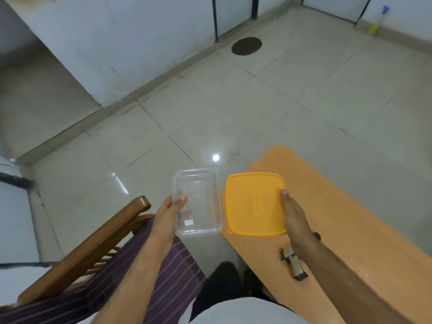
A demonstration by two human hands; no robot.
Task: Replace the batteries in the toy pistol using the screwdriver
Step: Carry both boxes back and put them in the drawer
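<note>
Holding a clear box [198, 203] — left grip [167, 216]; right grip [295, 215] pinches its yellow lid [253, 204], seemingly above table [350, 230].

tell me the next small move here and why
Probably set the yellow lid down on the wooden table to free the right hand. The left hand holds the clear container, which looks nearly empty, and the toy pistol lies untouched.

a home room, going by the tiled floor [268, 108], wooden chair [98, 242] and low wooden table [350, 230].
</note>
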